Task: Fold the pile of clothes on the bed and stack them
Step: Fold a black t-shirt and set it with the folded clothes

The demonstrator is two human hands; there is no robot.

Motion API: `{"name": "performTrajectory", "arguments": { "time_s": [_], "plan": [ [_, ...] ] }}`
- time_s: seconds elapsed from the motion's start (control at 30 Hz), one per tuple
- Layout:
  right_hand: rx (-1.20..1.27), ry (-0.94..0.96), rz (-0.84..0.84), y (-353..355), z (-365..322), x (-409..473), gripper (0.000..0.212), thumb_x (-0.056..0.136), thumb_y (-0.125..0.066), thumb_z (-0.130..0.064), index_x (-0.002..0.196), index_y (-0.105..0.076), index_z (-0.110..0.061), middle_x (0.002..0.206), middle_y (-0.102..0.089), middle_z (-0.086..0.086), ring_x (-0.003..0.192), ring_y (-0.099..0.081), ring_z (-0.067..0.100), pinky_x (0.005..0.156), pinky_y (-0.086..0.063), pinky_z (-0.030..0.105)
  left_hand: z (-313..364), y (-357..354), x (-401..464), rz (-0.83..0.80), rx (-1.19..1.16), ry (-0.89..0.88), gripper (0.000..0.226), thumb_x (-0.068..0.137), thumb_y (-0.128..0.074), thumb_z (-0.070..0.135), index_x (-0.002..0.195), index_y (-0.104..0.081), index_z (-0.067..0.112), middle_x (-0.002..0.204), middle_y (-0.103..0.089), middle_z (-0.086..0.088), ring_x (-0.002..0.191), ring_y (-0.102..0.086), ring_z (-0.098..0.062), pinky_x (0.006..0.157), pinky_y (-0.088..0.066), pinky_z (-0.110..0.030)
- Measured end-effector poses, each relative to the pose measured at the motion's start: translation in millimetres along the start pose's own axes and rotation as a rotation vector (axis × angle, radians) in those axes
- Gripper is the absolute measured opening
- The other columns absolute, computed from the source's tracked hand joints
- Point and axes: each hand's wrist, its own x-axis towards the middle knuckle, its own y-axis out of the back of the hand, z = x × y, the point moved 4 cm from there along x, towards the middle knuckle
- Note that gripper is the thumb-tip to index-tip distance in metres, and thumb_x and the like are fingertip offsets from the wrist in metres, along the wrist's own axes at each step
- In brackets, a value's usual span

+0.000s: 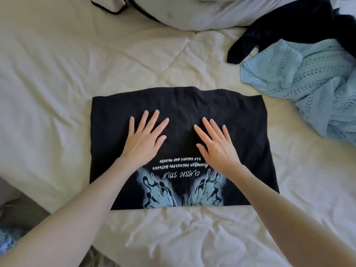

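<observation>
I am pressing both hands flat on the black T-shirt [179, 143], fingers straight and spread: the left hand [145, 137] is resting on its left-centre, the right hand [215, 145] on its right-centre, neither gripping any cloth. The shirt is lying already partly folded into a rectangle on the cream bed [57, 93], directly under my hands, its long axis running left to right across my view and its blue butterfly print [183, 191] sitting at the near edge. Both hands are about equally near its middle. I judge the next fold is turning on that axis, one side edge over the other. Open bedding is lying on the left and near sides; on the right, the light blue knit top [308, 83] and a dark garment [279, 29] are waiting, well apart from the shirt.
</observation>
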Motion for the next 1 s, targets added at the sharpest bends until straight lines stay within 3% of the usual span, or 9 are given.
{"name": "performTrajectory", "arguments": {
  "time_s": [0.3,0.43,0.57,0.63,0.73,0.8,0.83,0.9,1.0],
  "plan": [
    [-0.071,-0.334,-0.058,-10,33,-98,0.051,0.096,-0.049,-0.025,0.144,-0.036,-0.015,0.153,-0.027,0.013,0.142,-0.022,0.033,0.113,-0.016,0.053,-3,-19,-106,0.004,-0.044,0.195,0.049,0.100,-0.030,0.033,0.145,-0.033,0.016,0.153,-0.025,-0.016,0.140,-0.023,-0.038,0.110,-0.019,-0.058],
    [-0.020,-0.500,-0.086,-20,25,-162,0.050,0.095,-0.052,-0.020,0.142,-0.039,-0.012,0.152,-0.028,0.014,0.141,-0.025,0.032,0.113,-0.018,0.049,-7,-35,-168,-0.029,-0.143,0.394,0.053,0.097,-0.020,0.034,0.147,-0.028,0.018,0.155,-0.019,-0.011,0.144,-0.014,-0.031,0.114,-0.013,-0.050],
    [0.082,-0.746,-0.024,-15,39,-194,0.048,0.097,-0.046,-0.020,0.143,-0.036,-0.009,0.154,-0.024,0.014,0.142,-0.020,0.029,0.113,-0.017,0.042,-20,-35,-201,0.123,-0.378,0.619,0.048,0.100,-0.039,0.019,0.146,-0.030,0.010,0.155,-0.017,-0.017,0.143,-0.013,-0.034,0.113,-0.021,-0.048],
    [0.292,-0.937,0.153,-8,47,-198,0.043,0.096,-0.048,-0.017,0.136,-0.043,-0.003,0.144,-0.039,0.018,0.134,-0.034,0.031,0.106,-0.026,0.038,-25,-31,-207,0.253,-0.629,0.791,0.046,0.098,-0.043,0.016,0.143,-0.034,0.008,0.148,-0.030,-0.019,0.138,-0.028,-0.032,0.108,-0.031,-0.042],
    [0.836,-1.378,0.443,-2,61,-202,0.023,0.094,-0.051,-0.020,0.106,-0.058,-0.002,0.096,-0.057,0.011,0.095,-0.053,0.023,0.080,-0.041,0.031,-35,-32,-211,0.372,-1.105,1.196,0.034,0.097,-0.050,0.022,0.126,-0.049,0.005,0.119,-0.056,-0.013,0.106,-0.058,-0.028,0.091,-0.047,-0.035],
    [1.263,-1.594,0.461,-6,68,-198,0.014,0.093,-0.055,-0.021,0.084,-0.054,-0.011,0.077,-0.048,0.003,0.069,-0.050,0.018,0.063,-0.043,0.023,-40,-37,-211,0.376,-1.457,1.451,0.026,0.093,-0.058,0.023,0.112,-0.057,0.005,0.099,-0.061,-0.007,0.083,-0.061,-0.018,0.079,-0.052,-0.028],
    [1.419,-1.655,0.424,-9,71,-196,0.010,0.093,-0.056,-0.019,0.087,-0.053,-0.011,0.077,-0.048,0.001,0.065,-0.049,0.014,0.063,-0.044,0.022,-42,-39,-211,0.379,-1.607,1.526,0.023,0.090,-0.062,0.019,0.107,-0.058,0.004,0.092,-0.061,-0.006,0.078,-0.060,-0.015,0.077,-0.053,-0.027],
    [1.570,-1.701,0.380,-11,77,-196,0.013,0.093,-0.056,-0.014,0.105,-0.051,-0.011,0.082,-0.051,0.000,0.071,-0.053,0.010,0.066,-0.047,0.022,-46,-41,-211,0.394,-1.779,1.580,0.019,0.087,-0.065,0.009,0.102,-0.057,0.001,0.091,-0.061,-0.007,0.082,-0.061,-0.016,0.081,-0.053,-0.029],
    [1.617,-1.676,0.431,-4,73,-200,0.016,0.092,-0.057,-0.011,0.107,-0.051,-0.009,0.087,-0.057,0.000,0.077,-0.057,0.010,0.063,-0.047,0.022,-49,-35,-219,0.368,-1.846,1.514,0.007,0.089,-0.061,0.007,0.092,-0.057,0.002,0.100,-0.061,-0.009,0.095,-0.060,-0.019,0.086,-0.052,-0.031]
  ]
}}
